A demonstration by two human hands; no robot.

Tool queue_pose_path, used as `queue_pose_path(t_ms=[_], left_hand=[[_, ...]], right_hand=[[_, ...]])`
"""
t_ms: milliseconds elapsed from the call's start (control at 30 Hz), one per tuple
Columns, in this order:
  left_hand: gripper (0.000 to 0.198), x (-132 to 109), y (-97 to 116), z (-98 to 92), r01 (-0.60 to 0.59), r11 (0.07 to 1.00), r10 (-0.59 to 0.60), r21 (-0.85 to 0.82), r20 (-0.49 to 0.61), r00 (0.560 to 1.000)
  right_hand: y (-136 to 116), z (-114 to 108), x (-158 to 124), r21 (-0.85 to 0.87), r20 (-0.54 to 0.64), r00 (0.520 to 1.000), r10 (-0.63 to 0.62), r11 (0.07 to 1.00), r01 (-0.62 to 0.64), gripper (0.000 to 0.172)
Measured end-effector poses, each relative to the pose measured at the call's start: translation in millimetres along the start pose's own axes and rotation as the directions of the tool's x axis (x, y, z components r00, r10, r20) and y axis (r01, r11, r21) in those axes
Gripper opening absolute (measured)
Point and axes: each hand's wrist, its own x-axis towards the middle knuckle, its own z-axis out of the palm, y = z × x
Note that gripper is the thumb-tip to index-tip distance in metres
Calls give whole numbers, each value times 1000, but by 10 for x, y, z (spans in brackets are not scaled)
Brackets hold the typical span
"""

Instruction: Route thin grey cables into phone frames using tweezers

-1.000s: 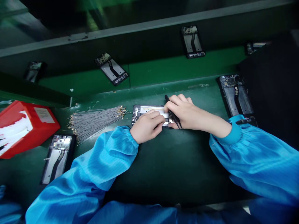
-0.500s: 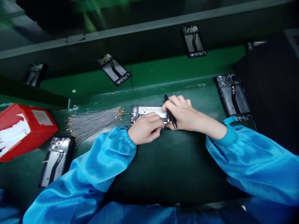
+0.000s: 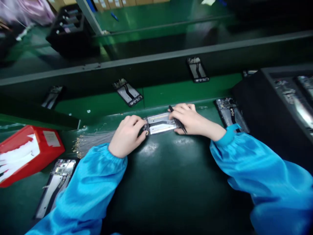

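An opened phone (image 3: 160,124) with a silver back plate and a black flex strip lies crosswise between my hands. My left hand (image 3: 127,136) grips its left end, the thumb at the near edge and the fingers over the far side. At the right end, my right hand (image 3: 189,119) steadies the phone with fingers and thumb. That same hand keeps black tweezers (image 3: 181,124) tucked in its grip, tips pointing down toward me. Left of my left hand lies a bundle of thin grey cables (image 3: 94,140) with gold-coloured ends, partly hidden by my hand and sleeve.
A red bin (image 3: 50,143) stands at the left, with an opened phone (image 3: 58,179) nearer me. Another opened phone (image 3: 228,112) lies beside a black box (image 3: 254,104) at the right. Along the back are more opened phones (image 3: 128,93) below a raised ledge (image 3: 146,58).
My left hand has moved left, from over the phone to its left end. The black flex strip now shows across the plate. The head view has tilted up, revealing more of the back.
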Motion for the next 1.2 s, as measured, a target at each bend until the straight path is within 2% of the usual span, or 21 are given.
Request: queue_pose_path(t_ms=[67,100,133,167,233,300,333,400,500,567,600,633,667,700,767,800,900,1033,1067,1133,1200], left_hand=[[31,-25,-150,-56,86,984,-100,156,84,991],[32,-37,-204,-71,111,972,-137,208,116,984],[29,-47,-240,-79,126,962,-163,242,140,977],[24,-54,-258,-84,129,956,-175,262,157,972],[13,-58,-253,-89,113,956,-165,272,176,971],[9,-50,-219,-97,83,959,-134,270,176,975],[11,-45,-201,-102,71,960,-121,270,174,977],[14,-37,-179,-115,57,960,-107,276,170,980],[14,-44,-190,-136,62,956,-113,288,162,980],[12,-56,-212,-151,68,959,-112,276,146,983],[11,-60,-218,-156,70,963,-108,262,132,985],[12,-62,-218,-158,71,968,-100,241,109,989],[12,-60,-209,-154,69,975,-87,213,79,993],[13,-55,-188,-143,62,982,-71,176,46,996],[16,-35,-115,-96,33,996,-32,86,-14,999],[18,-23,-67,-59,11,999,-9,40,-33,999],[22,3,72,79,-63,997,60,-50,-56,997],[20,10,141,219,-126,989,118,-79,-93,989],[19,9,137,235,-135,987,127,-84,-96,987],[19,3,120,246,-148,983,137,-106,-99,986],[23,-6,102,244,-143,977,126,-159,-110,986]], right_hand=[[312,-69,178,-47,-43,994,104,993,-106,34],[476,-94,256,-73,-86,974,212,973,-218,33],[640,-112,319,-91,-133,929,345,929,-358,34],[799,-119,366,-84,-173,856,487,859,-506,36],[1093,-115,417,-68,-238,740,629,749,-659,43],[1340,-107,430,-37,-277,629,726,646,-762,50],[1441,-111,432,-21,-281,595,753,615,-788,51],[1582,-143,437,1,-282,575,768,599,-801,46],[1580,-225,432,34,-297,581,757,617,-786,37],[1391,-256,381,65,-322,589,741,638,-768,34],[1240,-253,331,79,-334,610,718,666,-741,32],[1058,-234,263,94,-354,652,671,719,-689,29],[853,-201,178,132,-391,734,556,822,-553,25],[637,-155,81,152,-414,794,446,894,-422,22],[223,-32,-135,100,-405,874,270,963,-251,17],[46,37,-243,77,-386,896,221,975,-207,17],[-304,229,-519,73,-336,927,169,985,-153,17],[-506,339,-710,-99,-312,910,273,943,-317,28],[-552,345,-721,-138,-289,923,254,943,-303,32],[-650,350,-695,-159,-213,970,121,975,-157,31],[-735,355,-612,-131,-162,986,-40,991,19,20]])
